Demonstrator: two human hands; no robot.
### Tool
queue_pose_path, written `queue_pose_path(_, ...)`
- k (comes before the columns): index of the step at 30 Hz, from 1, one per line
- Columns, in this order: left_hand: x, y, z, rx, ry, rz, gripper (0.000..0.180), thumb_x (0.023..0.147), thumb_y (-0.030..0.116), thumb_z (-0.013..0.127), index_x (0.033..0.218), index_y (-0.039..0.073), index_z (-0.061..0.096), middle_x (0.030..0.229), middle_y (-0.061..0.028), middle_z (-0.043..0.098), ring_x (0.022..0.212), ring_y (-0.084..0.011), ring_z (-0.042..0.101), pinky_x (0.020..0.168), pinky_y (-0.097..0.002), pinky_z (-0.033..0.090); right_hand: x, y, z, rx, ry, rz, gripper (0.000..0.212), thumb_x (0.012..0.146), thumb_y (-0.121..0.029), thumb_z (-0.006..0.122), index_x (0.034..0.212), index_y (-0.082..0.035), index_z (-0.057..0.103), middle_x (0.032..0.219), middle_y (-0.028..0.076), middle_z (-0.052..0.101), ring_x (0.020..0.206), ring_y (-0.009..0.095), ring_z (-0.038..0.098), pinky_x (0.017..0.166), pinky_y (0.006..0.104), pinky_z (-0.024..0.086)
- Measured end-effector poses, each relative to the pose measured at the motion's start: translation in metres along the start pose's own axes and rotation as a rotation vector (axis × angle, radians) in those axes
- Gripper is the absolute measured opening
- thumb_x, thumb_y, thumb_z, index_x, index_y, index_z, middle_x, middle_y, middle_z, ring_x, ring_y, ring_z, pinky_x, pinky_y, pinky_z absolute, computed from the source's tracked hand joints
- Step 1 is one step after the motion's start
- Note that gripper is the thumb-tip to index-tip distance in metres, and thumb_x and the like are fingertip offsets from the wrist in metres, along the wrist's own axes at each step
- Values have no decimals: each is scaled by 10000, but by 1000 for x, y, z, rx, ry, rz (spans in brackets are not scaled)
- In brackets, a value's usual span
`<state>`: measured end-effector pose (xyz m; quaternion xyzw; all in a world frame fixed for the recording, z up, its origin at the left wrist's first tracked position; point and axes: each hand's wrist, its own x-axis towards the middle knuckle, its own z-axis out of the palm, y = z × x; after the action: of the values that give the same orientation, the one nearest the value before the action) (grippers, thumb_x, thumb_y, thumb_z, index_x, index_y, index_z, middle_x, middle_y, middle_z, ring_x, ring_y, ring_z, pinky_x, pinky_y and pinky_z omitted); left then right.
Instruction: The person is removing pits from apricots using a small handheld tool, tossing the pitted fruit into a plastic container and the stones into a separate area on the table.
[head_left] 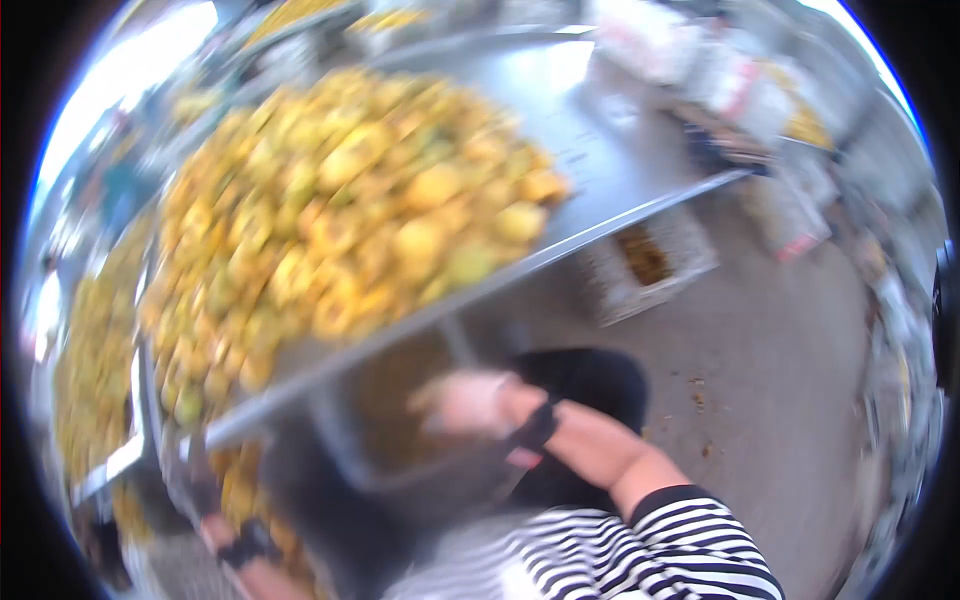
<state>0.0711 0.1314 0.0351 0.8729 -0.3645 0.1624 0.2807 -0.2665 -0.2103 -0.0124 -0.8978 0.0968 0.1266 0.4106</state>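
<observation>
A big heap of yellow-orange fruit pieces (pixel 350 210), some ring-like or hollow in the middle, lies on a metal table (pixel 610 130) with a raised rim. My right hand (pixel 475 402), seemingly in a pale glove, is below the near rim, above a container of brownish-yellow matter (pixel 390 385) between my legs. Motion smears its fingers, and whether the yellowish patch at their tips is a held thing is unclear. At the lower left, my left hand (pixel 195 488) is a dark blur near the table's corner; its fingers cannot be made out. Both wrists wear black bands.
A white crate (pixel 655 265) with brownish-yellow contents stands on the floor under the table's right end. More yellow pieces (pixel 95 380) fill another table at the left. White boxes (pixel 650 40) stand beyond the far right corner. Scraps (pixel 700 395) dot the floor to my right.
</observation>
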Motion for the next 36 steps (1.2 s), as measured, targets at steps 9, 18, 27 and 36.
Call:
queue_pose_path(9,71,186,200,-206,-441,165,583,796,273,733,1243,-36,523,1144,-230,628,1061,-341,598,888,-384,468,-37,-11,6,212,261,97,351,756,-258,657,1017,-26,616,863,196,673,853,362,647,723,417,493)
queue_pose_path(18,75,142,227,-538,-445,161,544,769,181,718,1217,-52,513,1056,-146,634,884,-234,601,780,-331,491,-58,-34,-16,625,606,109,283,780,-247,680,931,-43,555,770,113,613,714,245,613,662,379,474)
queue_pose_path(27,21,222,132,-1299,-347,-542,552,815,219,659,1322,81,490,1043,-47,561,868,-185,549,708,-309,481,-97,-88,-178,-41,765,-49,277,845,-212,597,1057,-49,524,905,144,619,825,293,626,716,402,501)
queue_pose_path(36,35,173,165,-1381,-539,74,458,834,144,640,1248,-9,516,1061,-64,580,936,-183,552,845,-292,448,-117,-155,-214,13,758,-25,450,838,-171,618,1224,-47,424,951,210,635,886,359,639,721,442,512)
